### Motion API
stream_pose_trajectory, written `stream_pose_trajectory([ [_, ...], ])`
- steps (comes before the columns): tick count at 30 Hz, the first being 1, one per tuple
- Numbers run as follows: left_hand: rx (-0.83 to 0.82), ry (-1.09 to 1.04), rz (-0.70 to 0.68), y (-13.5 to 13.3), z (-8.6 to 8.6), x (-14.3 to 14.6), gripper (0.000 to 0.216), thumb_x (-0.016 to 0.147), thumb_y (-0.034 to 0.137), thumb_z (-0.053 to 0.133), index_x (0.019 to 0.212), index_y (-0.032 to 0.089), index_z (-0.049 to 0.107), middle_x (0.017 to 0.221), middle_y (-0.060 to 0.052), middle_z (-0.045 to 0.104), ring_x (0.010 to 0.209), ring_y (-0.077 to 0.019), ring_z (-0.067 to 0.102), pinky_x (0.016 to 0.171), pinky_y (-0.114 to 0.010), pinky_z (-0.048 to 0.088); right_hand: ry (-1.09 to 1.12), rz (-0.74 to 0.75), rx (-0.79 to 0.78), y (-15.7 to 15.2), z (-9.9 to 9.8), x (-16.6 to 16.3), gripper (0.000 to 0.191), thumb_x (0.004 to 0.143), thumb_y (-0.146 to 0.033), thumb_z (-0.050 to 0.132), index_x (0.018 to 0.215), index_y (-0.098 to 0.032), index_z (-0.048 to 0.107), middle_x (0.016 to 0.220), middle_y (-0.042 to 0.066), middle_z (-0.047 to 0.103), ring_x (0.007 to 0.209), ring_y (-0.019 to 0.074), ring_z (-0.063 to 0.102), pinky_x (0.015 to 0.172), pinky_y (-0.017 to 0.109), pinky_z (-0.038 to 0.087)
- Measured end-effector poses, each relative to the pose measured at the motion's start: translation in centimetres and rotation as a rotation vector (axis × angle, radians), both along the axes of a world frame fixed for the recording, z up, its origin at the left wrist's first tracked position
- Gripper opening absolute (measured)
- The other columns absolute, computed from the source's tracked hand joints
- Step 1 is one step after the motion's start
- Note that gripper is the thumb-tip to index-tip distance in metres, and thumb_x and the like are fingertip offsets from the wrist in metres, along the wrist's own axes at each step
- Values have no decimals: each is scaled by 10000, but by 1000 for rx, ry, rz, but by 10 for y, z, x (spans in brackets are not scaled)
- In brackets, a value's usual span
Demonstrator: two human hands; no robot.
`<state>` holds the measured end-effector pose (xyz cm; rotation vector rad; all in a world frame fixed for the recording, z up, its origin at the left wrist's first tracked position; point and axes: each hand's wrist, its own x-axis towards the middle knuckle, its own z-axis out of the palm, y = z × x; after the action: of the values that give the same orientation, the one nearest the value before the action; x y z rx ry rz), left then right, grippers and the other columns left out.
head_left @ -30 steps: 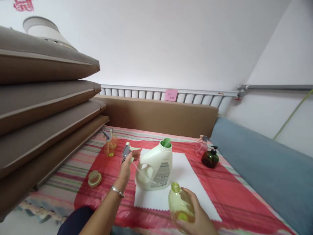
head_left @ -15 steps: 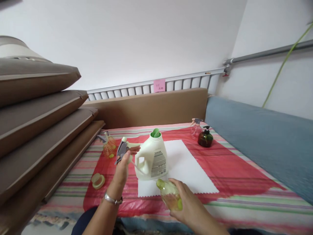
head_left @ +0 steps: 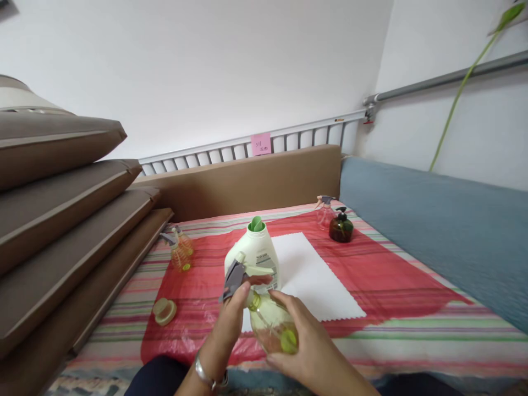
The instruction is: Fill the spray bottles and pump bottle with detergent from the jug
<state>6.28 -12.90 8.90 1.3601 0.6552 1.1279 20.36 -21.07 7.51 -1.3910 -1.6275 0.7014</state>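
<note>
My left hand (head_left: 233,313) is closed round a grey and pale green trigger spray head (head_left: 236,278). Its collar meets the neck of a clear yellow-green spray bottle (head_left: 272,324), tilted, with some liquid inside. The bottle's body is in the grip of my right hand (head_left: 303,335). Whether the head is screwed on, I cannot tell. Just behind stands a pale green detergent jug (head_left: 256,250) without its cap, a green spout showing in its mouth; the spray head and my hands cover its lower part. A pale round cap (head_left: 164,312) lies to the left.
Two orange-tinted spray bottles (head_left: 180,256) stand at the left. At the back right are a pink spray bottle (head_left: 325,214) and a dark pump bottle (head_left: 341,226). A white sheet (head_left: 317,280) lies on red plastic film (head_left: 388,275). Stacked brown cushions (head_left: 70,220) rise along the left.
My left hand has brought the spray head right and down onto the bottle's neck. The dip tube, loose in the air before, is now inside the bottle. The view has shifted slightly.
</note>
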Motion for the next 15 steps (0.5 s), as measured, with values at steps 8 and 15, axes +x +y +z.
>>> stream_pose_trajectory([
  [8,-58,-175,-66,-9,9,-2,402,782,432,474,868,108,696,865,-142,680,921,-294,582,859,-394,404,66,53,-106,-8,14,-6,785,539,-228,728,1243,-214,379,1281,91,475,1192,243,434,1005,372,344],
  [15,-23,-211,-85,-15,12,-3,384,816,390,426,822,115,695,826,-122,663,885,-279,571,857,-391,390,203,142,-138,-10,14,-5,788,529,-198,742,1230,-255,386,1268,51,495,1152,235,468,982,355,363],
])
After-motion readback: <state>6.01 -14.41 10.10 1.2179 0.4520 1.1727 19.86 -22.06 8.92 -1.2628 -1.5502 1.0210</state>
